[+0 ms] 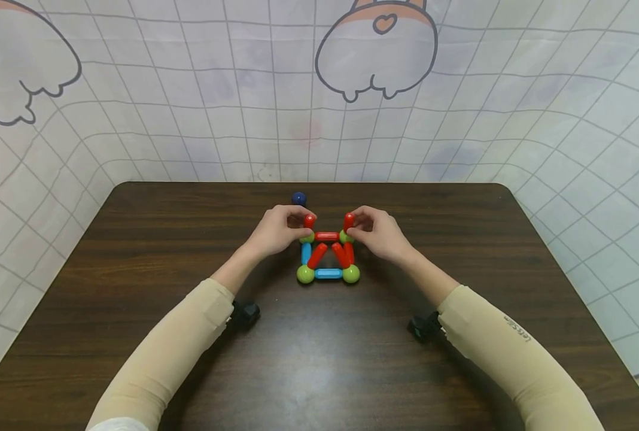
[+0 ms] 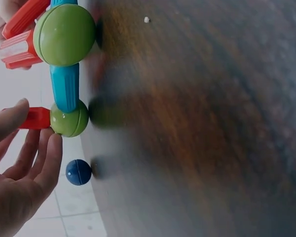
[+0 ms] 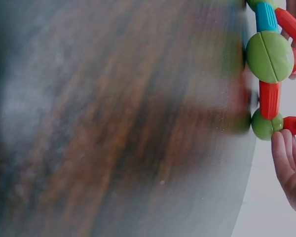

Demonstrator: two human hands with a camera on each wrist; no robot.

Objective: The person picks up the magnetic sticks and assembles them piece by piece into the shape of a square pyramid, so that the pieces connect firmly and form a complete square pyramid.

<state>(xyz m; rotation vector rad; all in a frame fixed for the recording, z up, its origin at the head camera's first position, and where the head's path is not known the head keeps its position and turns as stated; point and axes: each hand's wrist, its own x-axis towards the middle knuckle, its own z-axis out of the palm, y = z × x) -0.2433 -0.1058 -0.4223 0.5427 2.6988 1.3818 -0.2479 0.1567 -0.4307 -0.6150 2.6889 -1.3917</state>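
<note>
A square toy frame of green balls joined by short rods lies on the table. Blue rods form its front (image 1: pixel 328 273) and left side, and red rods form its back (image 1: pixel 327 236) and right side. From the front green balls (image 1: pixel 306 274) two more red rods (image 1: pixel 317 255) rise at a slant. My left hand (image 1: pixel 276 231) pinches the red rod (image 2: pixel 35 118) standing on the back left green ball (image 2: pixel 69 119), its fingertips at the ball. My right hand (image 1: pixel 381 235) pinches the matching red rod (image 1: pixel 349 221) on the back right green ball (image 3: pixel 266 124).
Just behind the frame, near the table's far edge, sits a dark blue ball (image 1: pixel 298 199). The dark wooden table (image 1: pixel 319 359) ends at a grid-patterned cloth (image 1: pixel 276 137). Black wrist devices (image 1: pixel 246 314) hang below both sleeves. A small white crumb (image 2: pixel 147 19) lies on the tabletop.
</note>
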